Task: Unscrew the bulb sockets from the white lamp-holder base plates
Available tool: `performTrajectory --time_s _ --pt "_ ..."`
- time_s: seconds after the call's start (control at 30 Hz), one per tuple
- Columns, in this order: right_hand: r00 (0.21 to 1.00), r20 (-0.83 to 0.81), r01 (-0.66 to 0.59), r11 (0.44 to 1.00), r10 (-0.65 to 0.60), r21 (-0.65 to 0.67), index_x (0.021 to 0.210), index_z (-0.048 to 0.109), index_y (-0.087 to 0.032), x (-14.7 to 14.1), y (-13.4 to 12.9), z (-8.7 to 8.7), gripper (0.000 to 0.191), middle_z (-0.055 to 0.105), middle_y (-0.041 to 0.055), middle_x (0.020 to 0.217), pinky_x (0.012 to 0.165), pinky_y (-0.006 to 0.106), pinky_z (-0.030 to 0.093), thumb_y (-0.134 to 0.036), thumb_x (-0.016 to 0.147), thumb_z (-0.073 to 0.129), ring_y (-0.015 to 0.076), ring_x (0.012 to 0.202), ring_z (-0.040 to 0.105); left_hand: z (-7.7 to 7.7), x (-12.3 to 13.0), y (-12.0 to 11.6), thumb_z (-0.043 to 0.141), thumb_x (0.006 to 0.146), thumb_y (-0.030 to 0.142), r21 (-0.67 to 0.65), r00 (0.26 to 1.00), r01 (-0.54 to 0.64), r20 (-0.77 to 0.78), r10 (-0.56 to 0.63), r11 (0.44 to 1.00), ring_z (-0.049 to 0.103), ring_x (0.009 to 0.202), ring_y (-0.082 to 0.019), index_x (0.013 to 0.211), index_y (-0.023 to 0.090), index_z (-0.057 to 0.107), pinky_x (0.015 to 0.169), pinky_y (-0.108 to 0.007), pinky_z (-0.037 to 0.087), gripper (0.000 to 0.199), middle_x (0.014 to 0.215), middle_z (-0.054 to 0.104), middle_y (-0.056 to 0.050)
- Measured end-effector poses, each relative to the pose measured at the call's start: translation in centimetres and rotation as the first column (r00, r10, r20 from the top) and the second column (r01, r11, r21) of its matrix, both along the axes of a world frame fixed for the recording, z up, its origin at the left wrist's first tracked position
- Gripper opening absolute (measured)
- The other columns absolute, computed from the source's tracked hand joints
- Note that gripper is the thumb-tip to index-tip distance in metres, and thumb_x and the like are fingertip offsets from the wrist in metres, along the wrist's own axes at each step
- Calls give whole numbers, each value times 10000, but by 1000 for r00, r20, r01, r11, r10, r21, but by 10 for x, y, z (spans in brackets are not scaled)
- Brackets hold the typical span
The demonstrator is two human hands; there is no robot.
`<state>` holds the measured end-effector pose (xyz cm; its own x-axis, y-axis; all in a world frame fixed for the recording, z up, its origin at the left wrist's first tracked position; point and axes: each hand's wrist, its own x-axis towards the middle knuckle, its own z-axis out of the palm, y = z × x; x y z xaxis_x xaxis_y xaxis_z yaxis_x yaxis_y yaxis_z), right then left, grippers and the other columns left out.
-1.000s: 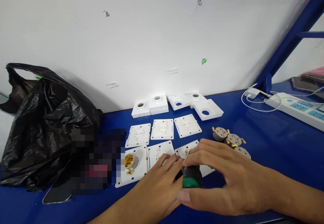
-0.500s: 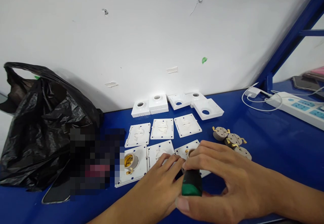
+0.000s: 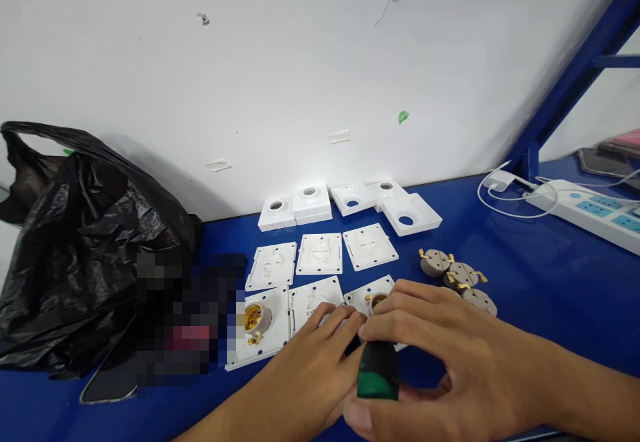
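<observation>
My right hand grips the black and green handle of what looks like a screwdriver, seen end-on between thumb and fingers; its shaft is hidden. Close against it, my left hand has its fingers curled, and whatever they hold is out of sight. Just beyond the hands lie a white base plate and another base plate carrying a lamp socket, partly covered by my right fingers. On the left, a third base plate bears a brass-lined socket.
Behind are three bare plates in a row and several white square covers against the wall. Round grey socket cores lie to the right, near a power strip. A black plastic bag stands left, beside a phone.
The handle in my right hand has turned a little and its end sits slightly lower. My left hand has stayed nearly still. The view has shifted slightly.
</observation>
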<state>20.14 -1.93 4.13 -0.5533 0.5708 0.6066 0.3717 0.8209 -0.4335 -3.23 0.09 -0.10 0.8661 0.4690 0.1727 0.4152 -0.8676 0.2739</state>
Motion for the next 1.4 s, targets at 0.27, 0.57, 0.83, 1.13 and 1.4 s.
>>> performTrajectory --time_s 0.27,0.57,0.83,1.13,1.4 --pt "1000 -25 2 1000 -1 27 1111 642 -207 0 0 -2 174 748 -20 852 702 344 533 -124 963 679 144 704 647 0 1 0 542 1118 196 -14 1000 15 -5 -15 1000 637 1210 -303 1288 230 638 1144 -537 517 198 1278 682 -87" --pt "1000 -11 -7 1000 8 25 1017 613 -216 -5 -1 9 139 724 -33 798 686 307 552 -326 1098 638 120 667 666 8 2 1 623 1101 252 -24 998 26 -59 -28 999 643 1170 -298 1294 221 639 1091 -483 535 197 1277 689 -87" --pt "997 75 -38 938 13 344 1240 671 -239 9 8 3 205 744 52 981 724 357 576 -157 1090 558 197 834 695 6 1 0 534 1151 266 127 999 43 -3 -43 991 645 1172 -293 1257 167 629 1077 -471 509 174 1239 690 -103" --pt "973 -225 -33 993 58 116 1494 513 -282 22 29 -14 526 695 39 1107 781 318 603 -111 1039 715 180 982 688 1 1 -3 599 1128 241 184 998 48 -39 -42 982 636 1099 -296 1126 185 606 996 -465 493 57 1161 654 -79" --pt "952 -302 -61 998 54 -14 1491 551 -293 22 29 -10 535 645 60 1237 880 335 626 -78 1023 695 191 1097 651 4 3 -3 581 1136 240 192 998 43 -42 -36 980 650 1080 -280 1100 199 607 993 -442 491 61 1157 662 -71"
